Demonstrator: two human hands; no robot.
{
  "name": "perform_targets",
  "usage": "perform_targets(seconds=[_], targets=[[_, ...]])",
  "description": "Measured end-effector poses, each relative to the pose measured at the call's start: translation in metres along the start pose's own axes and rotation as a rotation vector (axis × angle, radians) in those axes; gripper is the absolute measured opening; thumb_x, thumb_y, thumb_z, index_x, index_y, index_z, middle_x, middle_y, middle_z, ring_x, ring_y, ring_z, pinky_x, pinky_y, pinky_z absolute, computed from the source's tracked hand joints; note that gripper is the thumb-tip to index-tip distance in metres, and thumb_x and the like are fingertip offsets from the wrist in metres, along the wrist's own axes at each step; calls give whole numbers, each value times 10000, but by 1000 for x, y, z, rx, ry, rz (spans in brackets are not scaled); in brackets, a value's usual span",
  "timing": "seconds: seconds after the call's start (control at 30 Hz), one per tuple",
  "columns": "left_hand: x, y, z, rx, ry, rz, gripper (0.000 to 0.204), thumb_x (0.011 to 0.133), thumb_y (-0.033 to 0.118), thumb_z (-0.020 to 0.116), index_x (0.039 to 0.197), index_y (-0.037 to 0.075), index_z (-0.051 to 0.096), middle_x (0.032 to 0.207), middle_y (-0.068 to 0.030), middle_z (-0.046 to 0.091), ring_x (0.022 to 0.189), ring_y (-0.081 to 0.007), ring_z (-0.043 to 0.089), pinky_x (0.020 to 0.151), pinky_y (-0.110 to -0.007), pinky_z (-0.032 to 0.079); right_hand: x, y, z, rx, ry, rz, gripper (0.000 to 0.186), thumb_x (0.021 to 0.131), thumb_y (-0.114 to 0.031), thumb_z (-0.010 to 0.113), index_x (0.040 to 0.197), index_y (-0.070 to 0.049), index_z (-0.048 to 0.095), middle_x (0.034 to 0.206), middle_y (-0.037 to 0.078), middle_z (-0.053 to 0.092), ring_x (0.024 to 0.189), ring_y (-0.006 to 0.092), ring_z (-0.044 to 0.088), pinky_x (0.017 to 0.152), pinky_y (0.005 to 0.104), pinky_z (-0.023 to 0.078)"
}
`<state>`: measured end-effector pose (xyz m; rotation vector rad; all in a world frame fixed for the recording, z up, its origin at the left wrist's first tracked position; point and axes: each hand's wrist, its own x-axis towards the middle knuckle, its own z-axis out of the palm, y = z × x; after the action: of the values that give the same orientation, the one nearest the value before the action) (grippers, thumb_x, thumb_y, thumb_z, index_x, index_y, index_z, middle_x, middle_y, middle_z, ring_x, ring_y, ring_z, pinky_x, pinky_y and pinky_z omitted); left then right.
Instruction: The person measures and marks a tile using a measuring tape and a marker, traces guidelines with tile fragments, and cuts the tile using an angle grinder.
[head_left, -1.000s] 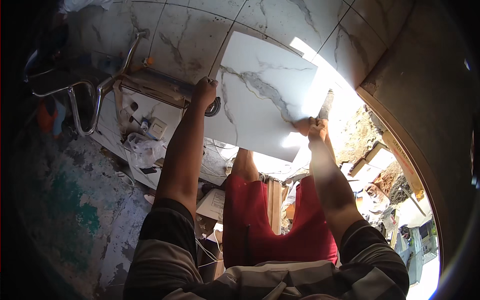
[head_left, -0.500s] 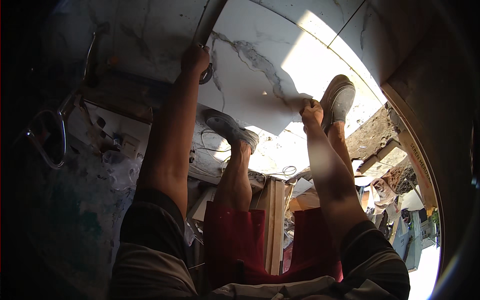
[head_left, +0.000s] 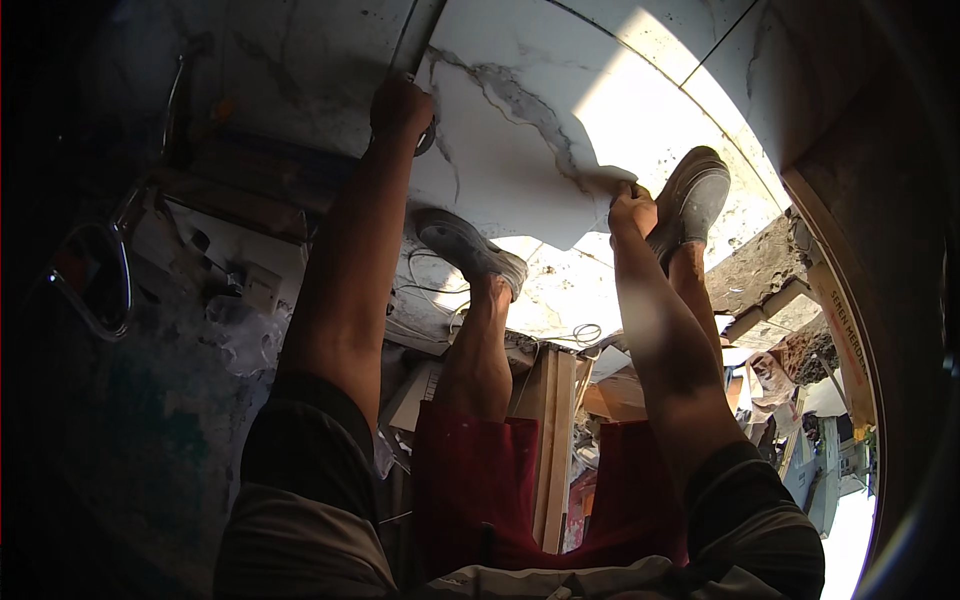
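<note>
A large white tile [head_left: 510,185] with grey marble veins lies before me, its near corner between my feet. My left hand [head_left: 402,108] is closed at the tile's left side, by a dark gap between the tiles. It grips a dark, round-edged thing [head_left: 426,138], mostly hidden by the fingers; its kind I cannot tell. At the tile's right near side, my right hand [head_left: 632,210] is closed on a thin, flat grey piece [head_left: 610,178]. Whether that piece is a blade or part of something larger does not show.
My left shoe [head_left: 465,248] and right shoe [head_left: 695,195] stand by the tile's near edge. Thin cable [head_left: 585,334] loops lie nearby. Wooden boards [head_left: 550,440] and rubble fill the space below. A bent metal tube frame [head_left: 128,270] stands at the left, near a clear plastic bag [head_left: 245,335].
Both hands have shifted slightly; the left has gone a little farther away. The tile's near corner now lies slightly farther from me. The whole view has also shifted a little.
</note>
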<state>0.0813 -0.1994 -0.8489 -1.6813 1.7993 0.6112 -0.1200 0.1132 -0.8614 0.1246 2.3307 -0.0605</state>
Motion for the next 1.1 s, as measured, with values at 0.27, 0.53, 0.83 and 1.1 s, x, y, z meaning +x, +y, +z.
perform_targets(seconds=[0.27,0.53,0.83,1.1], targets=[[-13,3,6,-21,25,17,280,799,173,590,992,-14,666,1041,-246,662,974,-376,657,841,-436,534,3,14,19,-67,123,-57,391,850,-279,652,1121,2,666,1080,183,682,970,322,669,869,375,508],[-29,8,21,-18,-22,-69,288,799,133,611,1044,-18,629,1054,-236,641,995,-366,647,832,-430,543,-13,11,7,-56,54,-116,516,792,-307,666,1158,54,622,1083,215,672,1031,313,650,917,378,489],[-200,-15,-92,-332,-318,101,391,851,318,587,945,-55,659,1010,-283,651,1022,-398,625,886,-438,498,-66,32,-163,-234,-288,-468,467,794,-319,708,1100,26,641,1037,162,674,981,300,646,875,378,492],[-473,-44,-413,-1129,-637,236,361,972,320,481,1043,15,660,779,-44,639,676,-138,621,574,-297,488,-176,-70,-391,15,-755,-865,341,856,-254,663,1107,-29,615,862,54,640,734,145,613,643,307,473]])
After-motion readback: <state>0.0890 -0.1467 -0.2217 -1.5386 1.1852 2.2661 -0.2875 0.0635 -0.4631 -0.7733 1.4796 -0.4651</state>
